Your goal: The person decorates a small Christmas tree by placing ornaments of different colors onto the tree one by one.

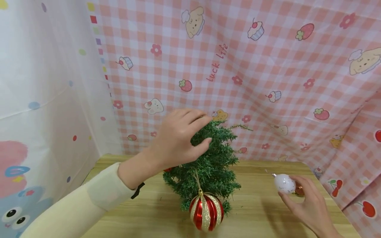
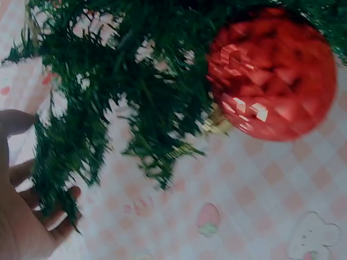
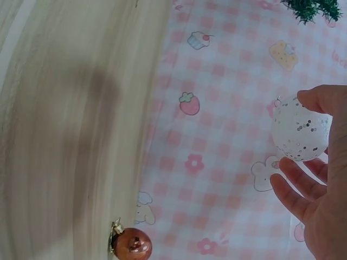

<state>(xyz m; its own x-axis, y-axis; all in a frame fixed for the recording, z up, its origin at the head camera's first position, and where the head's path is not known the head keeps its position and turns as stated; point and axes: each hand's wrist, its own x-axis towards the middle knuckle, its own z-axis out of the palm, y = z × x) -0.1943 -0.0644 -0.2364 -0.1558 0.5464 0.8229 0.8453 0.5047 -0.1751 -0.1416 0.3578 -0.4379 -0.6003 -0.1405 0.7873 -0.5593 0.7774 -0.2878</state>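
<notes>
A small green Christmas tree [image 1: 212,165] stands on the wooden table. My left hand [image 1: 181,137] is at its top, fingers curled loosely around the tip; in the left wrist view those fingers [image 2: 57,230] pass behind a sprig. On the right, my right hand [image 1: 311,203] pinches a white bauble [image 1: 284,183] with silvery flecks, held above the table between thumb and fingers. From the front of the tree hangs a red and gold striped bauble [image 1: 206,212] on a string. A faceted red bauble [image 2: 274,76] hangs on the tree's left side, mostly hidden in the head view.
A copper-brown bauble [image 3: 133,244] with a gold cap lies on the table, partly behind my right hand in the head view. Pink checked cloth [image 1: 166,72] hangs behind and to the right of the table [image 1: 256,211]; white printed cloth [image 1: 50,92] hangs on the left.
</notes>
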